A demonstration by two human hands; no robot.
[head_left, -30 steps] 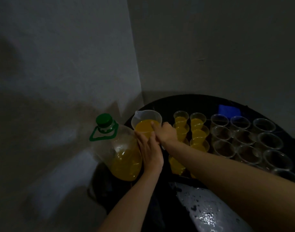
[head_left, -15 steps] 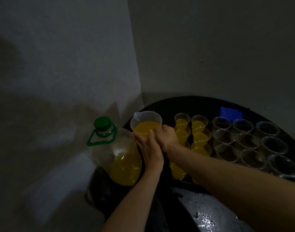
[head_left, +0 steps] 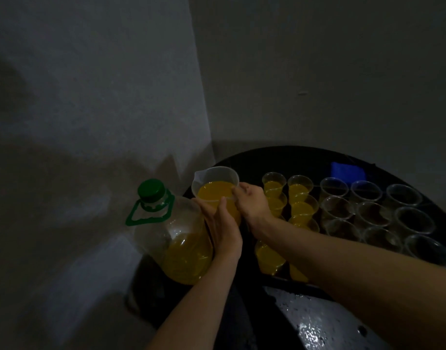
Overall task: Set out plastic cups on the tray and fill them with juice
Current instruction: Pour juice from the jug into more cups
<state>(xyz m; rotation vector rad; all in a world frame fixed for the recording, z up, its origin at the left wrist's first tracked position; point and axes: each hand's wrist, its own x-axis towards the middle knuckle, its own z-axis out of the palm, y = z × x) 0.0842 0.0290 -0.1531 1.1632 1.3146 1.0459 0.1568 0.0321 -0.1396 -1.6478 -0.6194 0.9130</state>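
A clear plastic jug with a spout holds orange juice. My left hand wraps its near side and my right hand grips its right rim. A big clear bottle with a green cap stands just left of it, about a third full of juice. On the dark tray, two rows of plastic cups with juice stand right of my hands. Several empty clear cups fill the tray's right part.
Two pale walls meet in a corner behind the round dark table. A blue cloth lies at the table's far edge. A wet shiny surface shows at the bottom, below my right forearm.
Both hands stay on the jug. The jug has shifted slightly left and nearer the bottle. The cups have not moved.
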